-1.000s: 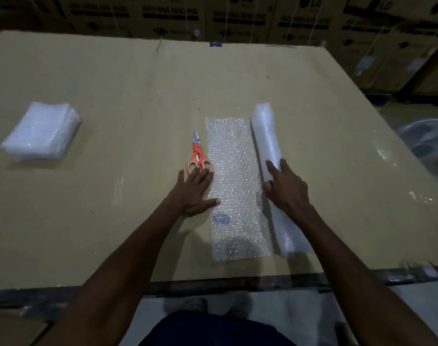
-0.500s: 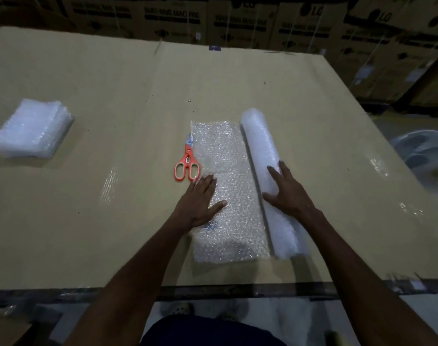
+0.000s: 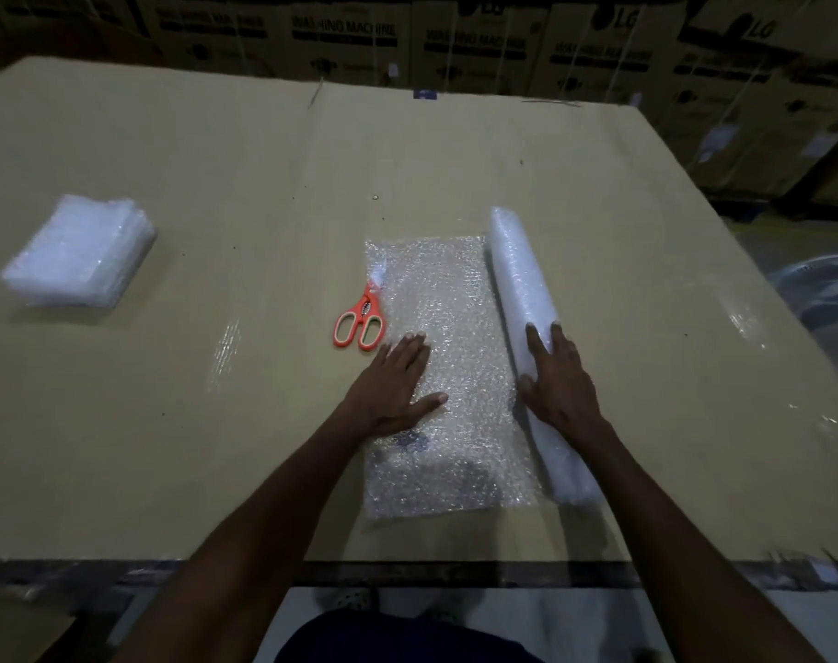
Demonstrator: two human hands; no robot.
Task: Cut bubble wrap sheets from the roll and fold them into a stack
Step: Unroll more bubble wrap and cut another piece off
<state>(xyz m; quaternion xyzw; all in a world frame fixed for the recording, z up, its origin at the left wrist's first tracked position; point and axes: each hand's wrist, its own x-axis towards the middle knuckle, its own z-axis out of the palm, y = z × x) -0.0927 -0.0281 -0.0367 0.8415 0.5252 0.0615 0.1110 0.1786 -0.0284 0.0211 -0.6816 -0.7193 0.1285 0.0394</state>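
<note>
Two hands are measuring out a length of wrap from the roll, ahead of a cut.

Nearest, the left hand (image 3: 397, 387) is pressing flat, fingers straight and thumb spread, on the unrolled sheet (image 3: 448, 375), while the right hand (image 3: 558, 380) is resting over the roll (image 3: 527, 308), fingers laid along it, just beside the sheet's right edge. Beyond the left fingertips, the scissors (image 3: 362, 320) are lying closed at the sheet's left edge. Far left on the table (image 3: 216, 208), the stack (image 3: 80, 251) is sitting well apart. Next, I judge, the left hand is needing to take up the scissors and cut along the roll.
</note>
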